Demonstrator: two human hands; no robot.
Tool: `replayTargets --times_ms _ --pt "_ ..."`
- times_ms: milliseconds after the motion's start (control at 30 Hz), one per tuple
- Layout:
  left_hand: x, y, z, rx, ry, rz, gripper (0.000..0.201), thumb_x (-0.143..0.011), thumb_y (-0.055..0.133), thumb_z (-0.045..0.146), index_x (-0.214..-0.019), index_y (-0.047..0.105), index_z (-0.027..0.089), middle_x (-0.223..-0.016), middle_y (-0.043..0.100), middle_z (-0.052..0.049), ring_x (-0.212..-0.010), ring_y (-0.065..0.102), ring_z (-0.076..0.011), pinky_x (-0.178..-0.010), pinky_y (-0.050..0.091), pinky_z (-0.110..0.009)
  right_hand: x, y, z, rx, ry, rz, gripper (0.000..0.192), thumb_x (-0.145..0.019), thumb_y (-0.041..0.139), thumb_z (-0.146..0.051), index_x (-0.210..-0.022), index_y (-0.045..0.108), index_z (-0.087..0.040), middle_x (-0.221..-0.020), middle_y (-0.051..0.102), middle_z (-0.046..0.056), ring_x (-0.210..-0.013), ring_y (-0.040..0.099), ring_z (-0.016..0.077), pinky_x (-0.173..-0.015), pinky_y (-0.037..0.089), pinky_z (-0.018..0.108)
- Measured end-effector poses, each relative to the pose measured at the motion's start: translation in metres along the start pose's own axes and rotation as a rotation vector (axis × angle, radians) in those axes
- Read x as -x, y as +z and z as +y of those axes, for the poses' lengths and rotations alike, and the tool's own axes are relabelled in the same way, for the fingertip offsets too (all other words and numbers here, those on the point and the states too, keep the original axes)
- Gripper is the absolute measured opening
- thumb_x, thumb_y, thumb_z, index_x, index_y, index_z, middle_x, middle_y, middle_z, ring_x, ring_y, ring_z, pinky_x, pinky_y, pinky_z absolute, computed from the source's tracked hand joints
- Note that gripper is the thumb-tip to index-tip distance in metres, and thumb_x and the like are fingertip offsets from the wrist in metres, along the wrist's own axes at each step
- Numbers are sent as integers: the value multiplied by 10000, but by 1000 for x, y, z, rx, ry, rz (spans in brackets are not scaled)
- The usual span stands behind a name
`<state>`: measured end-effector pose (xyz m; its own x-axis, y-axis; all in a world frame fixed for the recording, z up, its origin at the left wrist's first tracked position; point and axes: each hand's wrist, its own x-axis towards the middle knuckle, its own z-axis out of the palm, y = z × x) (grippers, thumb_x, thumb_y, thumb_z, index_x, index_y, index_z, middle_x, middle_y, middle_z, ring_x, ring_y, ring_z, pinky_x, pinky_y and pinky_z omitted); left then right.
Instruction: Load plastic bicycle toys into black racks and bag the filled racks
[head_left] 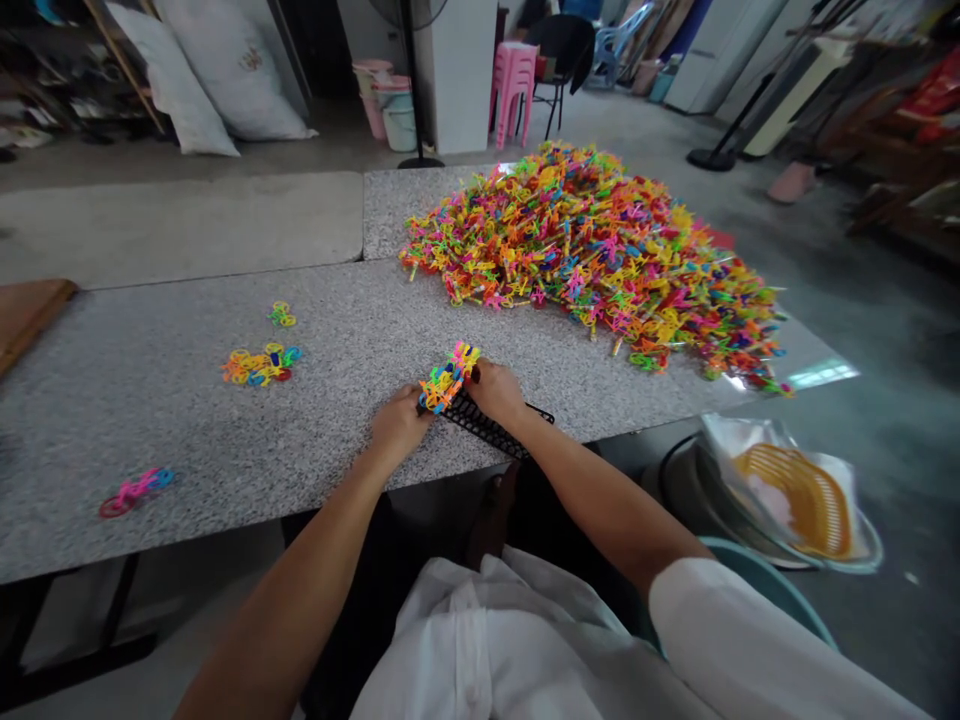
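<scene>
Soft daylight from the far right leaves a pale glare patch on the surface (edges bend outward, corners dim and slightly blurred).

Speckled stone table: large heap of small multicoloured plastic pieces at far right. Black ridged plastic rack at near edge, bundle of bright plastic pieces on it, left hand and right hand either side. Smaller cluster of coloured plastic rings lies left.

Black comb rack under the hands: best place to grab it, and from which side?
Judging by its pose, grip the bare right end of the black rack from the right. It lies flat near the table edge, and that end pokes out free past the right hand. The other end is loaded with the colourful plastic pieces, with the left hand against it.
</scene>
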<state>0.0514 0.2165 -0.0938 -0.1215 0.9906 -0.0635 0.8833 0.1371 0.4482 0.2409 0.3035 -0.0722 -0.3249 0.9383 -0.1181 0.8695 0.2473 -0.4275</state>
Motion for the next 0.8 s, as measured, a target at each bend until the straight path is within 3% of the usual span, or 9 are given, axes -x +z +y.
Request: replayTargets --times_ms 200,300,333,400,467,533,633,800 --pt "-6 -2 -4 -1 20 -20 326 -971 647 270 -1272 761 219 -1376 733 -120 -1191 723 -296 -984 540 -346 -1 -1 -4 -49 8 -41 271 -1107 572 -301 -1224 742 -126 -1214 809 199 -1080 777 282 -835 520 291" --pt "-10 -2 -14 43 53 -26 315 -935 624 217 -1214 773 221 -1305 761 -111 -1155 731 -283 -975 548 -342 -13 -17 15 -250 -59 -180 201 -1062 593 -210 -1105 781 -157 -1065 835 121 -915 787 211 -770 518 240" --pt "-11 -1 -18 64 66 -23 327 -919 614 203 -1203 776 222 -1304 763 -108 -1154 732 -281 -981 550 -343 -19 -26 26 -295 -32 -168 226 -1065 563 -195 -1083 786 -158 -1022 832 108 -864 781 196 -752 518 233" --pt "-14 1 -27 107 98 -11 320 -899 609 216 -1167 784 234 -1336 758 -95 -1167 731 -273 -1004 553 -346 -34 -46 54 -271 125 5 299 -1088 489 -193 -1112 782 -142 -1043 819 131 -879 775 202 -774 532 246" --pt "-16 4 -33 138 110 -6 280 -883 615 250 -1104 788 241 -1346 760 -86 -1144 734 -265 -1002 564 -346 -48 -66 85 -133 328 254 330 -1099 471 -219 -1256 742 -116 -1216 776 200 -1027 768 246 -861 554 292" --pt "-17 6 -38 144 103 5 259 -881 608 287 -1064 785 242 -1335 768 -83 -1107 740 -261 -980 576 -349 -60 -83 112 -6 492 379 398 -1091 505 -249 -1435 639 -102 -1397 674 261 -1152 744 288 -935 566 345" --pt "-19 9 -42 141 106 40 267 -876 585 321 -1037 781 238 -1284 788 -83 -1085 747 -257 -963 582 -343 -72 -95 141 72 616 408 502 -1096 499 -268 -1576 501 -123 -1506 554 290 -1196 734 307 -959 580 384" --pt "-21 14 -50 174 138 99 297 -847 572 404 -988 777 243 -1209 804 -80 -998 759 -250 -904 601 -334 -83 -106 163 102 582 425 609 -1105 525 -367 -1676 398 -200 -1580 492 272 -1299 672 350 -1037 552 439"
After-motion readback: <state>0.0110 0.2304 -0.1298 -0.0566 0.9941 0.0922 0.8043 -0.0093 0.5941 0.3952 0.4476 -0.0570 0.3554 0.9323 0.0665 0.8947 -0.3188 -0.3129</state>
